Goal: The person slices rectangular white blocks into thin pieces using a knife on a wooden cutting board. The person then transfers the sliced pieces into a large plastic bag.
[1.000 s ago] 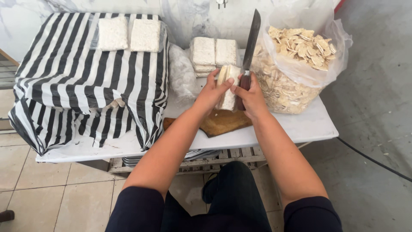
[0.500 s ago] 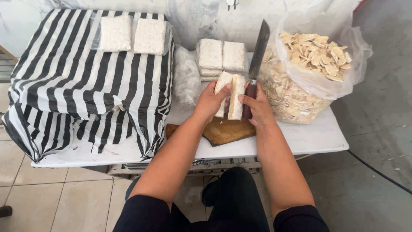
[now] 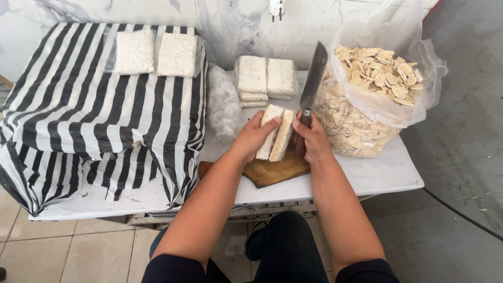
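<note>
L hand [image 3: 255, 137] grips two pale slabs [image 3: 276, 133] stood on edge on the wooden board [image 3: 272, 171], fingers wrapped round them. R hand [image 3: 313, 139], just beside, is closed on the handle of a big knife [image 3: 313, 78], blade pointing up & away, not in the slabs. Behind: stack of whole blocks [image 3: 266, 78]; R, a clear bag [image 3: 377, 99] already heaped w/ thin slices. Two more blocks [image 3: 157, 52] sit on the striped cloth. Judging by this: lots sliced, several blocks left on the counter [image 3: 387, 173].
</note>
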